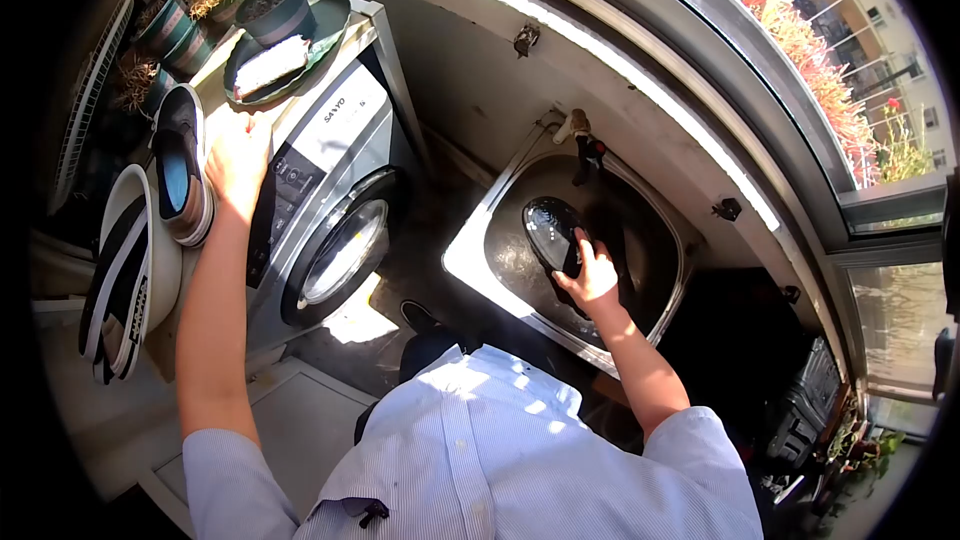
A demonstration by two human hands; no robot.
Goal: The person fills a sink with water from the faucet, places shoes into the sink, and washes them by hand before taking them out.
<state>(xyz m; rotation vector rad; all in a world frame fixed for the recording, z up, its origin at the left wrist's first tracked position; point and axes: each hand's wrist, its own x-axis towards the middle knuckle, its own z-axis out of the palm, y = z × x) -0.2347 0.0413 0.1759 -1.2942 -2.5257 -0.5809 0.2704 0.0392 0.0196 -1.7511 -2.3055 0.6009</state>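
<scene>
My left hand [240, 158] is at the front edge of the washing machine top, its fingers curled together just below a green tray [335, 28]. What they pinch, if anything, is hidden. On that tray lies a white block-like item [272, 66], close to my fingertips. A dark slip-on shoe [180, 168] with a blue insole stands beside this hand. Over the sink [462, 258], my right hand [594, 278] grips a dark, glossy oval object [550, 230] with thumb and fingers. It looks wet; its kind cannot be made out.
A tap [590, 148] projects over the sink from the wall. The front-loading washing machine [335, 130] stands to the left. Potted plants [270, 8] crowd its top. Another shoe [122, 290] rests in a white basin [165, 265]. A window ledge runs along the right.
</scene>
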